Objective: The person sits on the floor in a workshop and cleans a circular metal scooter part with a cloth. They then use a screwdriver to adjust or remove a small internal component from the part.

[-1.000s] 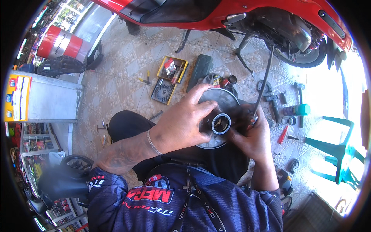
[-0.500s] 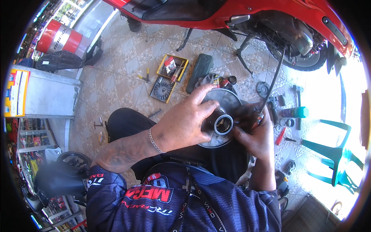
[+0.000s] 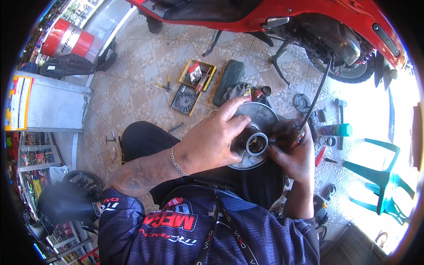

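Left hand (image 3: 214, 134) wrapped round the metal disc (image 3: 261, 111), fingers spread across its far rim and the round collar (image 3: 257, 144), right over the lap! Right hand (image 3: 297, 154) closed about a long dark rod (image 3: 316, 100), thumb by the collar, its other fingers lost in shadow. Far side, a red motorcycle (image 3: 309, 9); right, a green chair (image 3: 383, 165).

The left hand (image 3: 216, 138) grips the hubbed metal disc (image 3: 264, 115) at its left; the right hand (image 3: 293, 154), at the disc's right, holds a dark rod (image 3: 322, 90). Beyond the disc I note a green case (image 3: 229, 83) and, farther, a red motorcycle (image 3: 304, 12).
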Tool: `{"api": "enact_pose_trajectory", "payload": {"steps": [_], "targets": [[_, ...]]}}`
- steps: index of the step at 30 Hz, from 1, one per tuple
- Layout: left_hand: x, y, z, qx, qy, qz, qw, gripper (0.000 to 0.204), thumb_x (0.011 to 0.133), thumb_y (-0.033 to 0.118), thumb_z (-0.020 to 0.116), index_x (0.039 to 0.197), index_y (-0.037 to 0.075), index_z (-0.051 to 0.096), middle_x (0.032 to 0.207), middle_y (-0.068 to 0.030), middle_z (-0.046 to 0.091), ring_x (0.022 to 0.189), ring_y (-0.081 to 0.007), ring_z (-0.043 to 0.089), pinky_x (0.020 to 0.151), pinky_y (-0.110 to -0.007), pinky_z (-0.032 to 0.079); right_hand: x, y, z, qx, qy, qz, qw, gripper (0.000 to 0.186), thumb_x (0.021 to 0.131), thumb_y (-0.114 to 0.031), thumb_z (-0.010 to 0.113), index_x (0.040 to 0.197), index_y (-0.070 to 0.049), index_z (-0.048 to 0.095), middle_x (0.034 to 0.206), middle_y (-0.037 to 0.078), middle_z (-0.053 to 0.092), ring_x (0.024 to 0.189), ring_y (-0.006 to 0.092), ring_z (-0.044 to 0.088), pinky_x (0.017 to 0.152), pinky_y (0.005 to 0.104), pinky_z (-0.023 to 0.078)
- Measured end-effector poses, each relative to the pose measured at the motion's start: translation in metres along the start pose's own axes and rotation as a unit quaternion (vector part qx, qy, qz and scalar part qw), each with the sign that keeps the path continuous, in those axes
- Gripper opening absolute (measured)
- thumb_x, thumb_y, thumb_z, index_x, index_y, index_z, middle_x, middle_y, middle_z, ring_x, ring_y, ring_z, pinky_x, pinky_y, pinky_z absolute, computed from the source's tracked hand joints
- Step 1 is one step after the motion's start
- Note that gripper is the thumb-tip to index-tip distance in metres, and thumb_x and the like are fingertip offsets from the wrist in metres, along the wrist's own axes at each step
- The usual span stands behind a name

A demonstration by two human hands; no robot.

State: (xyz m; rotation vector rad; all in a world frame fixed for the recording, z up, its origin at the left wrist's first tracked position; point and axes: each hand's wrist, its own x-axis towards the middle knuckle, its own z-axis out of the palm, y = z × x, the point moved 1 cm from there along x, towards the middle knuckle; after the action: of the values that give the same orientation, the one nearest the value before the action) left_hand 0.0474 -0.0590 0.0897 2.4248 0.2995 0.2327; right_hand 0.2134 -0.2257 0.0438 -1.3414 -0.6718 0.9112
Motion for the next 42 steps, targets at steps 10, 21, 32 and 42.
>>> {"api": "enact_pose_trajectory", "payload": {"steps": [10,21,32,42], "targets": [[0.0,-0.001,0.0,-0.021,0.011,-0.003,1.0,0.051,0.067,0.012,0.086,0.112,0.0,0.063,0.148,-0.023,0.045,0.137,-0.0416,0.05,0.105,-0.044,0.05,0.002,0.003,-0.002,0.066,-0.021,-0.011,0.998,0.057,0.08,0.008,0.081,0.124,-0.001,0.047,0.116,0.012,0.063,0.106,0.0191,0.066,0.091,0.0344,0.059],[-0.008,-0.009,0.004,-0.022,-0.008,-0.037,0.999,0.047,0.065,0.01,0.089,0.105,0.0,0.065,0.147,-0.0239,0.048,0.131,-0.0404,0.055,0.1,-0.042,0.053,0.003,0.009,-0.007,0.08,-0.023,-0.023,0.996,0.057,0.08,0.008,0.081,0.124,-0.002,0.047,0.117,0.011,0.062,0.105,0.0186,0.066,0.09,0.0329,0.058],[-0.013,-0.015,0.01,-0.041,0.014,-0.034,0.998,0.045,0.066,0.009,0.087,0.103,-0.001,0.065,0.144,-0.0258,0.049,0.129,-0.0405,0.056,0.097,-0.041,0.054,0.004,0.01,-0.009,0.063,-0.027,-0.03,0.997,0.056,0.08,0.007,0.082,0.125,-0.001,0.049,0.116,0.012,0.062,0.103,0.0189,0.066,0.089,0.0334,0.057],[-0.014,-0.016,0.016,-0.06,0.043,-0.004,0.997,0.055,0.069,0.012,0.088,0.119,0.005,0.067,0.151,-0.0218,0.042,0.138,-0.0395,0.047,0.111,-0.044,0.046,0.001,0.009,-0.007,0.063,-0.023,-0.001,0.998,0.058,0.08,0.008,0.08,0.128,-0.001,0.048,0.119,0.012,0.061,0.105,0.0201,0.066,0.09,0.0341,0.057]]}}
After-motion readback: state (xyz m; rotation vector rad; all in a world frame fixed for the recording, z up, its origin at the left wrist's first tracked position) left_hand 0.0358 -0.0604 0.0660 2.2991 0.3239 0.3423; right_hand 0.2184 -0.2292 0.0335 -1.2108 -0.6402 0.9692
